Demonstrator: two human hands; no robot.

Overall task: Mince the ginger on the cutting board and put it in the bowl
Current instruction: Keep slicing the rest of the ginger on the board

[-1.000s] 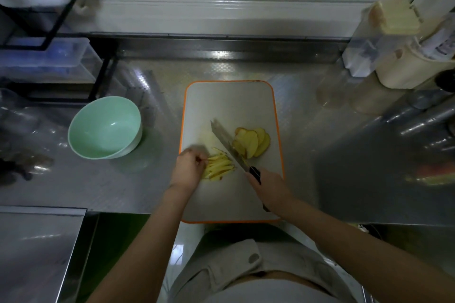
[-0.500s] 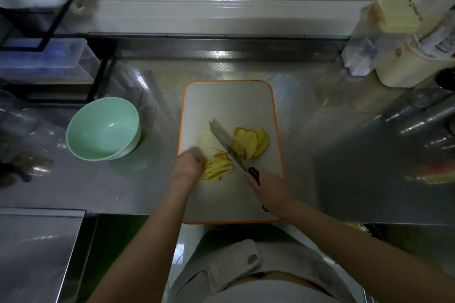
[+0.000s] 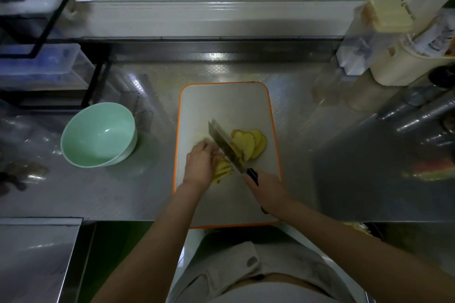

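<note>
On a steel tabletop [image 3: 152, 194], centre: one white cutting board [image 3: 225, 101] with orange rim, long side running away from the person.

Item 1. Ginger slices [image 3: 251, 145], fanned and overlapping, on the board's right half, just right of the blade.

Item 2. Ginger strips [image 3: 222, 171], a small yellow bundle on the board, left of the blade and partly under the left hand.

Item 3. Knife [image 3: 225, 145], broad blade, dark handle; blade runs diagonally from upper left to lower right between strips and slices. Whether its edge touches the board cannot be told.

Item 4. Right hand [image 3: 267, 187], grip closed around the knife handle, over the board's lower right part.

Item 5. Left hand [image 3: 200, 163], fingers curled down onto the ginger strips, pinning them against the board close beside the blade; no firm hold on them visible.

Item 6. Bowl [image 3: 98, 134], pale green, upright, nothing seen inside; on the tabletop left of the board, apart from it.

Item 7. Clear and cream containers [image 3: 384, 39], far right corner, well apart from the board.
</note>
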